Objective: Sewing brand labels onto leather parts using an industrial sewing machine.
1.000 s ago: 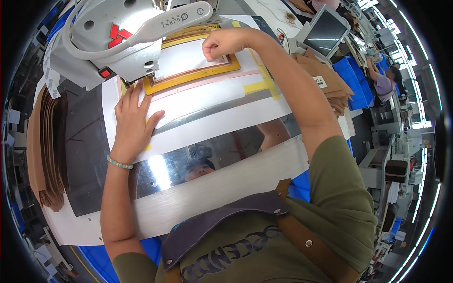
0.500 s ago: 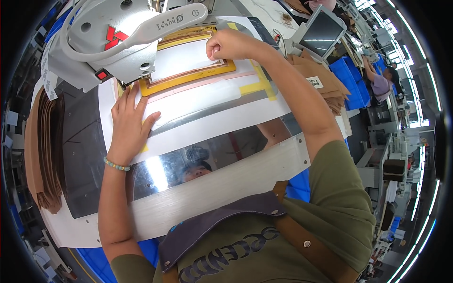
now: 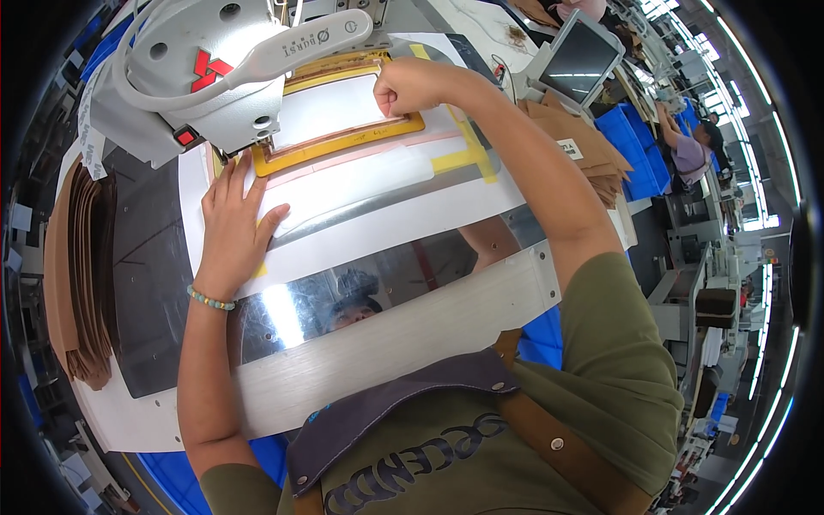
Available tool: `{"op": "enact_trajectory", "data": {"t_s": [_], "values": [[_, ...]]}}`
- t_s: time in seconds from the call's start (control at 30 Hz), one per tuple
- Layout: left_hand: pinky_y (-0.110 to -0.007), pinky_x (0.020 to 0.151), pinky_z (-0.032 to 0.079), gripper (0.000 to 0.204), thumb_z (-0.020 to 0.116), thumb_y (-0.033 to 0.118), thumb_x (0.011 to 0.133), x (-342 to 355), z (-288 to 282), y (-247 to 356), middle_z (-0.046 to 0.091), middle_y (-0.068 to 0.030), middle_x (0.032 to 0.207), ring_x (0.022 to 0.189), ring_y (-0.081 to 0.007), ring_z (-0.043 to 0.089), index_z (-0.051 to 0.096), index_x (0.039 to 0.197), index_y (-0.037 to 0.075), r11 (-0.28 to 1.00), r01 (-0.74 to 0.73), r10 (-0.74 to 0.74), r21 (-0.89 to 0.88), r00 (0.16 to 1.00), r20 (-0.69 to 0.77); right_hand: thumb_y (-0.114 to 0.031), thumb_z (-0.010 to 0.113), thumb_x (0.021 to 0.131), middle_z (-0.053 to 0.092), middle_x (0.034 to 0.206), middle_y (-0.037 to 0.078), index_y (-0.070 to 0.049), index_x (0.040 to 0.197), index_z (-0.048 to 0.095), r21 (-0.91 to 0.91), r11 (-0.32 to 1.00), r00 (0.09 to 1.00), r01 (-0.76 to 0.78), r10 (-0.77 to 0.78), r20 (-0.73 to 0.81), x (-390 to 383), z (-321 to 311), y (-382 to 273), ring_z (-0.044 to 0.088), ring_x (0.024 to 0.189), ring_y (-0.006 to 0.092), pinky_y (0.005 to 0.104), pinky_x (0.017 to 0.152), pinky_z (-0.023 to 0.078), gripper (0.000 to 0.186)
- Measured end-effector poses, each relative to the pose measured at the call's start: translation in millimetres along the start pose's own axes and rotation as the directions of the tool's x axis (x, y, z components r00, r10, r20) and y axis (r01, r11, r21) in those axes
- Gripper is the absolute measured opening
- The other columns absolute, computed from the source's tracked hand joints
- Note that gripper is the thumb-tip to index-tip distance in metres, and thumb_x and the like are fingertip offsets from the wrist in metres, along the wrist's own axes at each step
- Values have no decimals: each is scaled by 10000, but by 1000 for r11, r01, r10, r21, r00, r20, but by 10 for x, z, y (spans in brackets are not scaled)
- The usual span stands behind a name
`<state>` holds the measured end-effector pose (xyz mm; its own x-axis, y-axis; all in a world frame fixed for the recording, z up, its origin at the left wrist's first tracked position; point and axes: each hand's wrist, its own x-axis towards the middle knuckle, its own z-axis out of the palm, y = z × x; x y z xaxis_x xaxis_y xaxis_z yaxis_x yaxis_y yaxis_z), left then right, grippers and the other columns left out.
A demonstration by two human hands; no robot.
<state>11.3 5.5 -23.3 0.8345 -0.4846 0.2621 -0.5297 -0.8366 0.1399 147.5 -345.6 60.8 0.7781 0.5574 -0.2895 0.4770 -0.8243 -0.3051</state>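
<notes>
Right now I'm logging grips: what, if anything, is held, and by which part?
Left hand: spread flat, holding nothing. Right hand: curled closed; any hold is hidden.

i have a yellow frame (image 3: 343,148) around a white panel (image 3: 326,107), yellow tape (image 3: 461,160) and a pale pink strip (image 3: 360,160); the machine (image 3: 240,112) is white with red marks (image 3: 206,70), the left stack (image 3: 67,275) brown, my sleeve (image 3: 614,326) olive, my bracelet (image 3: 211,299) green and gold

"What sort of place is this?"

"A factory workshop: bulky white metal machine head (image 3: 232,116) at ten o'clock, flat yellow rectangular frame (image 3: 339,147) at eleven, stacked thin brown sheets (image 3: 70,275) at nine."

"And further off?"

"A person in lilac (image 3: 691,157) at two, pale metal workstations (image 3: 672,299) at three, long white tube lights (image 3: 763,333)."
</notes>
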Motion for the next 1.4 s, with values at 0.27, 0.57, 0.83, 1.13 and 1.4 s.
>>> {"op": "enact_trajectory", "data": {"t_s": [0.27, 0.57, 0.83, 1.13, 1.4], "values": [[-541, 1276, 212, 631, 576, 489, 1073, -9, 16, -1, 368, -224, 1714, 1596, -423, 287, 608, 1489, 16, 1000, 0, 0, 2, 1000, -5, -38, 761, 779, 787, 837, 76, -47, 858, 800, -206, 975, 973, -83, 124, 196, 205, -129, -173, 733, 784, 189, 356, 691, 559, 88], [-532, 1275, 215, 627, 542, 487, 1090, -16, 34, -21, 369, -214, 1713, 1598, -417, 283, 585, 1500, 14, 1000, -10, 10, 29, 1000, -7, -67, 702, 843, 779, 976, 80, -91, 973, 795, -422, 901, 933, -101, 234, 275, 239, -242, -405, 715, 885, 211, 386, 740, 553, 161], [-537, 1285, 207, 642, 569, 504, 1076, -11, 34, -19, 387, -218, 1702, 1593, -413, 293, 621, 1470, 0, 1000, 9, -9, 13, 1000, -21, 13, 599, 832, 701, 827, 102, -50, 855, 718, -303, 953, 971, -3, 75, 227, 130, -59, -266, 655, 785, 267, 413, 728, 523, 136], [-532, 1267, 235, 601, 593, 454, 1066, -60, 42, -36, 393, -215, 1697, 1590, -396, 313, 596, 1476, 16, 999, 13, -12, 37, 999, -31, -13, 565, 853, 700, 812, 113, -56, 780, 715, -193, 981, 984, 32, -65, -166, 210, -56, -340, 660, 830, 265, 400, 793, 532, 172], [-551, 1269, 243, 637, 602, 517, 1057, 12, 63, 5, 419, -236, 1671, 1571, -411, 333, 638, 1457, 22, 1000, -14, 13, -15, 999, -52, -26, 446, 1037, 756, 1171, 131, 30, 1241, 672, 659, 752, 999, -14, -20, 43, 590, 387, -869, 719, 1037, 184, 318, 993, 572, 310]]}}
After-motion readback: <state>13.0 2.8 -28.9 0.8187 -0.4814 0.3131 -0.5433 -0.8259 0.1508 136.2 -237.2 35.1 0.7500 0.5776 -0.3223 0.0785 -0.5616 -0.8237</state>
